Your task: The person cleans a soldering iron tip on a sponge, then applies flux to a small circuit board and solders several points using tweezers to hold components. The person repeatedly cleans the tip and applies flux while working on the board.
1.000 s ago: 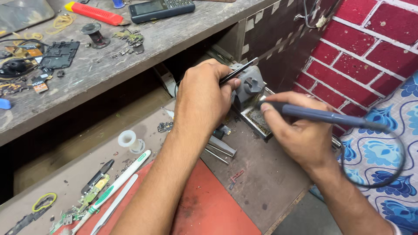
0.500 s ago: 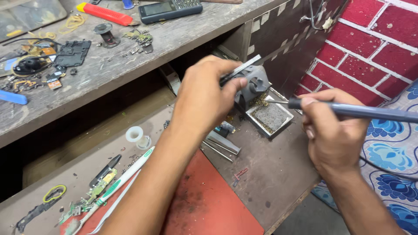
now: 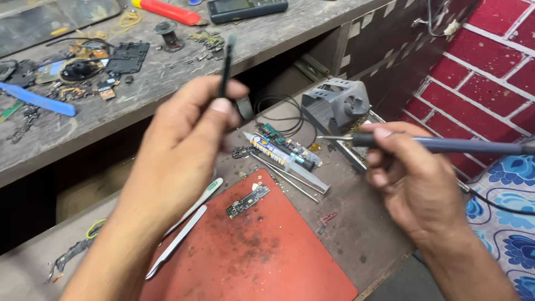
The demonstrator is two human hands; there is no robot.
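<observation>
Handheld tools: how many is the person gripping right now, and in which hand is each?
2. A slim black tool stands upright in the left hand; a soldering iron lies level in the right hand, its tip near the grey stand.

Bright, even daylight, soft shadows (slight motion blur on hands).

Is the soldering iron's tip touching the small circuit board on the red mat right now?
No: the soldering iron is held level in the right hand above the bench, its tip well clear of the small circuit board on the red mat.
</observation>
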